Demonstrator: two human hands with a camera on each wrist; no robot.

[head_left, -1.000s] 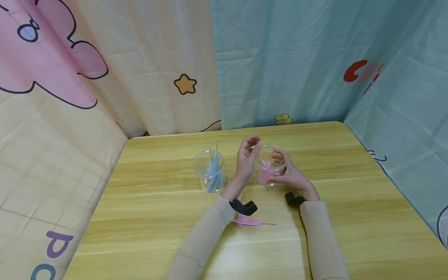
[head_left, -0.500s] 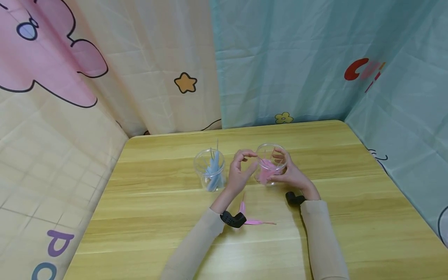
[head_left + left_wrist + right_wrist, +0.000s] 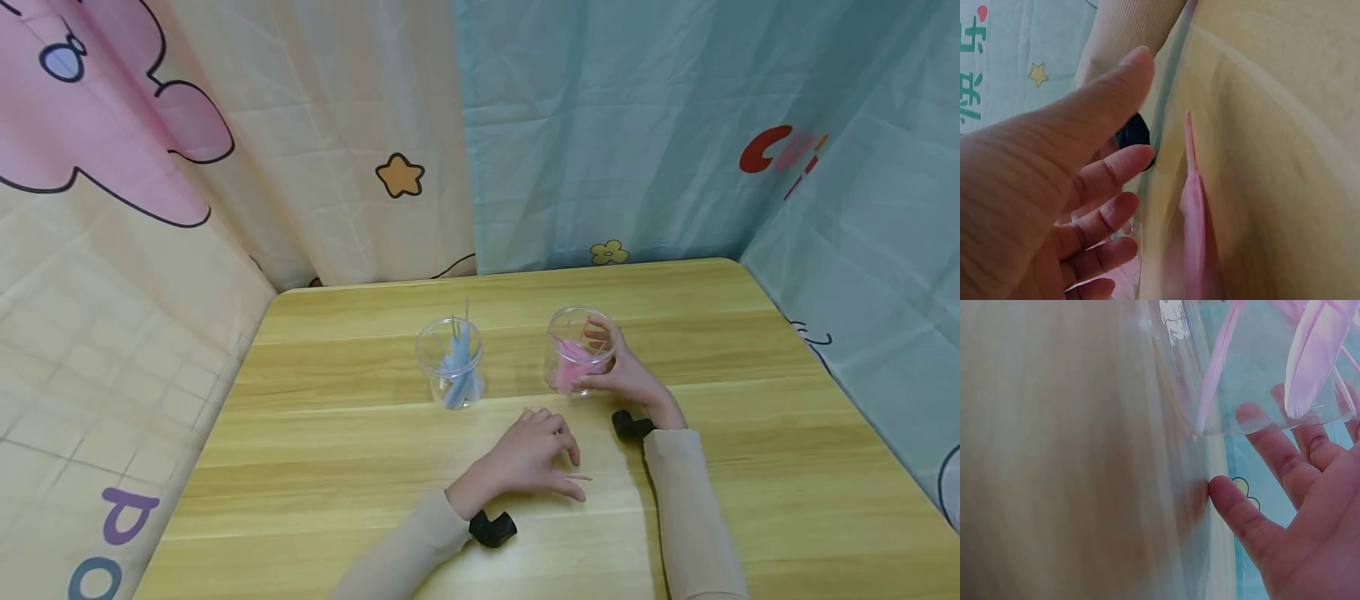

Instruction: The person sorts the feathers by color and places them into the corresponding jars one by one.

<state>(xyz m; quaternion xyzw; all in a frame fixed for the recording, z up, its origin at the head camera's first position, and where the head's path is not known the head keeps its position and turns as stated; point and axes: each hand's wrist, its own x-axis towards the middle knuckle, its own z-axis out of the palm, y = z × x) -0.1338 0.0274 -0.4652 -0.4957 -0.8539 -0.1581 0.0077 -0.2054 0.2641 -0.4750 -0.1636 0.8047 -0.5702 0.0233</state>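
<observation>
My left hand (image 3: 528, 457) hovers low over the tabletop, thumb and fingers apart. A pink feather (image 3: 1194, 215) lies on the table beside its fingertips in the left wrist view; in the head view only the feather's quill end shows past the thumb. My right hand (image 3: 626, 367) holds a clear plastic cup (image 3: 552, 362) standing on the table, thumb at the near side and fingers round the far side. Several pink feathers (image 3: 1319, 359) stand inside that cup.
A second clear cup (image 3: 426, 362) with several blue feathers (image 3: 461, 362) stands to the left of the pink one. The wooden table (image 3: 315, 467) ends at printed curtains (image 3: 600, 150) behind and at both sides.
My left hand has left the pink cup's rim and come down towards the near pink feathers, which it now mostly covers. The right hand has stayed on its cup.
</observation>
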